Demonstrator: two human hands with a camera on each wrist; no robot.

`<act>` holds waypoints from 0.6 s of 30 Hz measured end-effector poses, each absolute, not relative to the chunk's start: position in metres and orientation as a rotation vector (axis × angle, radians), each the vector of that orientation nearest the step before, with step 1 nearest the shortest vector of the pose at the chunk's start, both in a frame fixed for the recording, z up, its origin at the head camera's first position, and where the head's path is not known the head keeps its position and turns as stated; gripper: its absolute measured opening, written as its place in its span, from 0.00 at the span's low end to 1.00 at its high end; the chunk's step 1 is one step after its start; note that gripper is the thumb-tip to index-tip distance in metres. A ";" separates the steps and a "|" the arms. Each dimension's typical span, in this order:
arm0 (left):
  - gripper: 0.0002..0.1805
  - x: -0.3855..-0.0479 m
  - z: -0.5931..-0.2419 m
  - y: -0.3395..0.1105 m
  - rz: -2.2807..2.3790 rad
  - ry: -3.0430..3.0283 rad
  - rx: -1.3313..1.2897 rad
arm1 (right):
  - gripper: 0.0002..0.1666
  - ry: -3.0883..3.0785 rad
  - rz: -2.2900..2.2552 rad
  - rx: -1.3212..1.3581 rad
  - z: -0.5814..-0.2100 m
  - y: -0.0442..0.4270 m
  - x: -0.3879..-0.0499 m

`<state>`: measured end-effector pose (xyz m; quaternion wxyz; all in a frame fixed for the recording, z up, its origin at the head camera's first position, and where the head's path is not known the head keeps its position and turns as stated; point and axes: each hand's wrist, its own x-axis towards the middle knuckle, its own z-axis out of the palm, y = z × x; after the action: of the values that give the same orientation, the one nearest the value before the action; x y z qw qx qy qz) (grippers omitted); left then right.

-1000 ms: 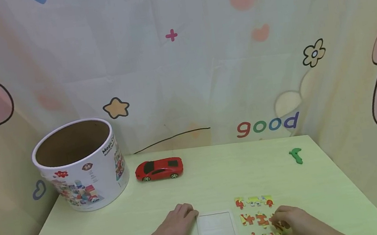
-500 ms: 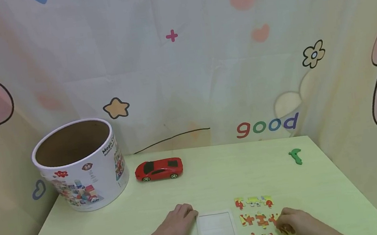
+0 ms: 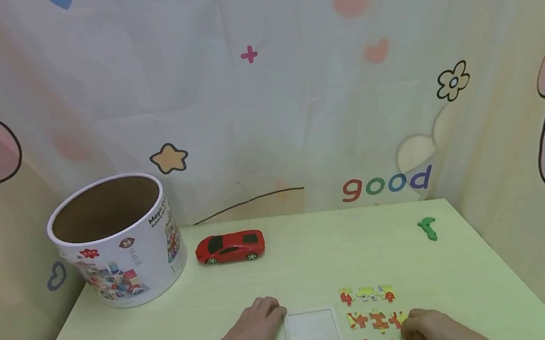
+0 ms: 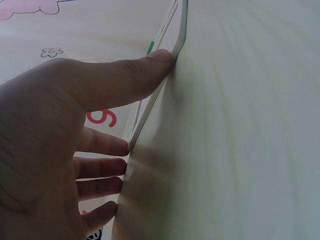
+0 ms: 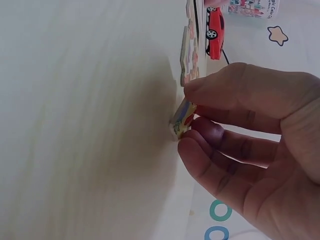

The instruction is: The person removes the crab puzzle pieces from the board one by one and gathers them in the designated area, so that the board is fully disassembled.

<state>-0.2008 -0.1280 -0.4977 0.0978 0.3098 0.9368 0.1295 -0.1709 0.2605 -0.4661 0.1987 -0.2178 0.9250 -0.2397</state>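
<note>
My left hand (image 3: 253,336) rests on the table beside a shallow square tray (image 3: 315,336). Its thumb and index fingertip touch the tray's left edge, the other fingers extended, as the left wrist view also shows. To the tray's right, several red and yellow jigsaw pieces (image 3: 379,319) lie in three rows, apart from one another. At the right end of the lower rows my right hand (image 3: 436,332) pinches a puzzle piece (image 5: 182,119) between thumb and fingers. That piece stands tilted at the tabletop, its picture partly hidden by the fingers.
A red toy car (image 3: 231,248) stands at the back of the table, next to a large white printed tub (image 3: 135,263) at the left. A small green curved object (image 3: 428,228) lies at the back right. A patterned curtain (image 3: 269,107) hangs behind the table.
My right hand has shifted slightly right and toward me, so the right-hand piece of the middle row shows more. The left hand stays at the tray's edge.
</note>
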 end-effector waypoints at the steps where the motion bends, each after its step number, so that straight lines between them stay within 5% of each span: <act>1: 0.48 -0.201 -0.497 -0.128 0.385 2.764 0.906 | 0.15 2.587 -0.668 -0.616 -0.466 0.261 -0.171; 18: 0.47 -0.203 -0.497 -0.128 0.385 2.774 0.924 | 0.04 2.579 -0.639 -0.619 -0.469 0.259 -0.175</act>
<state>-0.2032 -0.1279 -0.4972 0.0962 0.3118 0.9363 0.1301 -0.1750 0.2588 -0.4694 0.2052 -0.2221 0.9252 -0.2292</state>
